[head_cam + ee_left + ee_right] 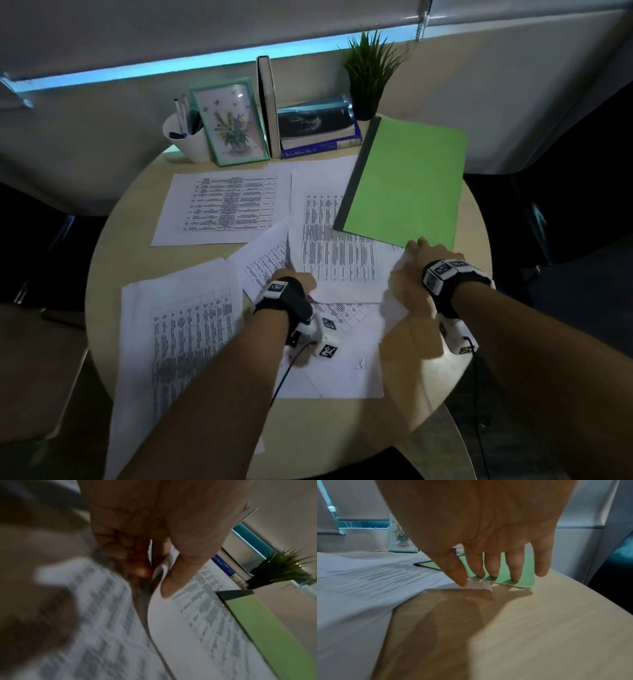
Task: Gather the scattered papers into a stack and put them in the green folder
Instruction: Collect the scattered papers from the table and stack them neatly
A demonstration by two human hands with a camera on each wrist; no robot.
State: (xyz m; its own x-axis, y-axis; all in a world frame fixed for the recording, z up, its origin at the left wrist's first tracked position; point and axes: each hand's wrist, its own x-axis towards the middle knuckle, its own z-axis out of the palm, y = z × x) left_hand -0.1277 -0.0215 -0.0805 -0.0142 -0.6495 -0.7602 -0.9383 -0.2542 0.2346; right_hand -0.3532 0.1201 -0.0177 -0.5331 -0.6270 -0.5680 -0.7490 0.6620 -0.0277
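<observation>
Several papers (pixel 219 209) still lie scattered over the round bench (pixel 109 240), so I judge the gathering is only beginning. At the far right, the closed green folder (pixel 407 181) rests on one sheet. The right hand (pixel 411 274), fingers straight, touches the folder edge and a paper corner. The left hand (pixel 294 277) pinches a sheet edge. Next, the sheet under the folder must come free. Books (pixel 318 133), a picture frame (pixel 229 123) and a pen cup (pixel 185 137) stand behind, apart.
</observation>
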